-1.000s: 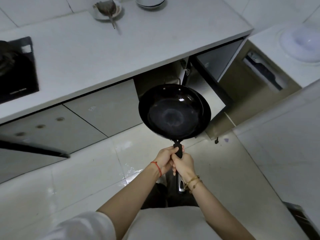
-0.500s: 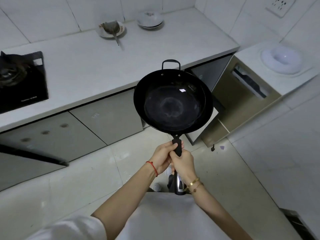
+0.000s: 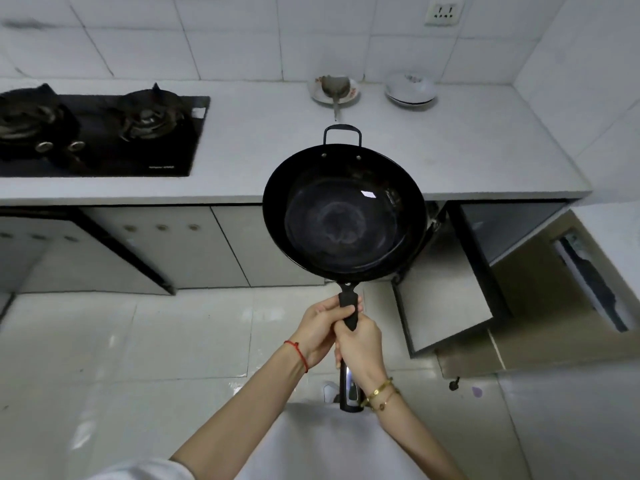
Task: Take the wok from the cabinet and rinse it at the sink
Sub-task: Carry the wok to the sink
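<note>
A black wok (image 3: 344, 216) with a loop handle at its far rim hangs in the air in front of the counter edge, its bowl facing up and empty. My left hand (image 3: 317, 329) and my right hand (image 3: 360, 348) both grip its long black handle, the right just below the left. Behind the wok, low on the right, the cabinet door (image 3: 446, 299) stands swung out. No sink is in view.
The grey counter (image 3: 263, 150) holds a black gas hob (image 3: 93, 133) at left, a plate with a ladle (image 3: 335, 90) and stacked bowls (image 3: 410, 91) at the back. A brown unit (image 3: 554, 299) stands right of the cabinet. Pale floor tiles (image 3: 138, 358) lie below.
The wok has risen from in front of the cabinet opening to counter height, still in both hands. My view has tilted up, so the wall and hob now show.
</note>
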{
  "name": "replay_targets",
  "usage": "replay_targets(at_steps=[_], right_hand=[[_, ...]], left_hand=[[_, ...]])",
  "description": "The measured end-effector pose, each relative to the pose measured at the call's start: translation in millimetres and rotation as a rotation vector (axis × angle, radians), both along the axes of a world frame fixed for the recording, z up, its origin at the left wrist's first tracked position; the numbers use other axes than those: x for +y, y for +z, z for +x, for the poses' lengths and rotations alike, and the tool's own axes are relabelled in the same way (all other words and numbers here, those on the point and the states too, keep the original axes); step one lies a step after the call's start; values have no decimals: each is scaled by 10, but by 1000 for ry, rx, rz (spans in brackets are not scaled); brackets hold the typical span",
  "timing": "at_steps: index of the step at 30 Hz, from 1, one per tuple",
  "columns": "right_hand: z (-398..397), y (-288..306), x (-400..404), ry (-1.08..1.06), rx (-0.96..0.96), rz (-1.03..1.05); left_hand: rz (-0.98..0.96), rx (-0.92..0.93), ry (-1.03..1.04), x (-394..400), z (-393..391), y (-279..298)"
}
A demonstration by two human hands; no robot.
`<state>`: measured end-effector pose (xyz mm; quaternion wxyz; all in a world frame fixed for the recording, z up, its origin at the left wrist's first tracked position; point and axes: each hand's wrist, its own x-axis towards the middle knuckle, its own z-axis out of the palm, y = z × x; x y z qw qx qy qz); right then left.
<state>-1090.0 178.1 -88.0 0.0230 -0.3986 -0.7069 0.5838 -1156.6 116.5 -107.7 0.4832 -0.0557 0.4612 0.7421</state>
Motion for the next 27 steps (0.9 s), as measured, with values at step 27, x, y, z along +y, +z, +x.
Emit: replay_targets(at_steps=[27], right_hand=[[-1042, -76, -720, 1110, 27, -44]], left_hand=[[-103, 8, 1094, -969, -106, -11]])
